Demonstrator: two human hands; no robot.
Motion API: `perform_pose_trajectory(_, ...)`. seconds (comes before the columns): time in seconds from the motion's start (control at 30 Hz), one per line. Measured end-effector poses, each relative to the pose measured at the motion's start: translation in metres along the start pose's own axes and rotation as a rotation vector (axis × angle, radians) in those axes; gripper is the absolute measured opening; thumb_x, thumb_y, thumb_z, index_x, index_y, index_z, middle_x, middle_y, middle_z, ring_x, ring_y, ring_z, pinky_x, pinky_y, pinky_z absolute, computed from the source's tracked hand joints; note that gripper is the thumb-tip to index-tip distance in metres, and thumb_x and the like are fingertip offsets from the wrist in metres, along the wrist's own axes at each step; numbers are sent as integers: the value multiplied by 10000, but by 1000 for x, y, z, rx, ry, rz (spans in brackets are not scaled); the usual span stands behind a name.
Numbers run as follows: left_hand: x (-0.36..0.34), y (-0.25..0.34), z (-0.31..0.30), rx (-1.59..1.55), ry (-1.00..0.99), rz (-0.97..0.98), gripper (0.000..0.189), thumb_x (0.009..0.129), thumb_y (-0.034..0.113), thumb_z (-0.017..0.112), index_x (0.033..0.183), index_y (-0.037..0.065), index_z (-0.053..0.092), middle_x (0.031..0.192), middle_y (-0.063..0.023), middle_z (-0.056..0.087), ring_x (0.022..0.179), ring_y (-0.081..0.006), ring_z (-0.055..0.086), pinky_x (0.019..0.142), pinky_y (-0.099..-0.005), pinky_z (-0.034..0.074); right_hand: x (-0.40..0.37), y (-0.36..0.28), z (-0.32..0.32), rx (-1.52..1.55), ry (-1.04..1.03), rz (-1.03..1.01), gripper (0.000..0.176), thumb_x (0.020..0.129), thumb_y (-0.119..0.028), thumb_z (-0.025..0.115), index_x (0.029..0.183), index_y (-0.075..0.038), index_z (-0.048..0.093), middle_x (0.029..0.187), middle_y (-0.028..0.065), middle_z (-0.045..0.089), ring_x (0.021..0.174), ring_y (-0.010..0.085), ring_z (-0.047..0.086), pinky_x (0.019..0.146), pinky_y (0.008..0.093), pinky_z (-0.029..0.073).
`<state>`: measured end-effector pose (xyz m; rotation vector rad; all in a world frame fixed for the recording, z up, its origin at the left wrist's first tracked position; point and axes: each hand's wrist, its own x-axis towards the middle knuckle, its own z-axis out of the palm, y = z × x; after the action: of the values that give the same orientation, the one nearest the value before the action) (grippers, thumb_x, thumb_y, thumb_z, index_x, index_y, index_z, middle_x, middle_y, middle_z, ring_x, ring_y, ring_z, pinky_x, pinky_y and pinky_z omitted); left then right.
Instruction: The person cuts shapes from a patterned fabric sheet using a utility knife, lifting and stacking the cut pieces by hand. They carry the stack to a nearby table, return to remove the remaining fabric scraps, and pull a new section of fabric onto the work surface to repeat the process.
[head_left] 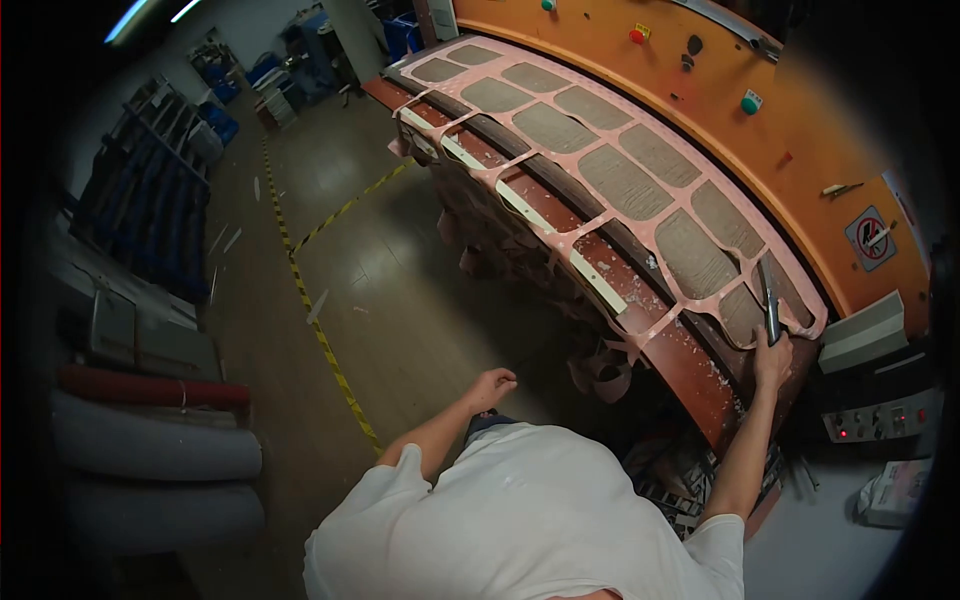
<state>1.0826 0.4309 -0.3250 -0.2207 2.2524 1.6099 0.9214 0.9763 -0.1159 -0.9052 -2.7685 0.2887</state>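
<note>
My right hand [773, 362] is closed around what looks like a pair of scissors [771, 308], long and dark with a metallic shine. The blades point away from me over the near end of a pink sheet [700, 303]. This sheet is a web of thin strips around large rounded openings, spread along a long machine bed [625, 180] whose brownish surface shows through. Beside my waist, well off the bed, my left hand [492, 388] hangs with its fingers curled in and nothing visible in them.
Pink scrap strips [600, 370] hang over the bed's front edge. Behind the bed stands an orange machine panel [800, 140] with a red button [637, 36] and green buttons. A control box [880, 420] sits at right. Rolls of material [160, 440] lie at left, beyond yellow-black floor tape [325, 345].
</note>
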Motion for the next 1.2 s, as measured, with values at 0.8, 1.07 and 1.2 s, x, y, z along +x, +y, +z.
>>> perform_pose_trajectory(0.8, 123, 457, 306, 241, -210, 1163, 307, 834, 182, 754, 1053, -9, 655, 1101, -139, 644, 1034, -336, 593, 908, -406, 473, -88, 160, -73, 1506, 79, 76, 430, 1012, -157, 556, 1378, 56, 486, 1172, 82, 607, 993, 131, 583, 869, 294, 501)
perform_pose_trajectory(1.07, 199, 478, 422, 767, -103, 1086, 399, 829, 377, 726, 1027, 32, 692, 1081, -169, 657, 1059, -365, 571, 920, -491, 438, -133, 223, -126, 1686, 276, 219, 416, 1038, -184, 439, 1360, 79, 469, 1154, 150, 617, 968, 155, 593, 779, 307, 522)
perform_pose_trajectory(1.2, 202, 472, 439, 626, -172, 994, 356, 882, 365, 690, 949, 15, 681, 840, -144, 676, 859, -339, 640, 787, -459, 499, -116, 254, -136, 1522, 264, 241, 395, 1042, -242, 451, 1316, 34, 515, 1089, 115, 641, 849, 121, 602, 677, 281, 509)
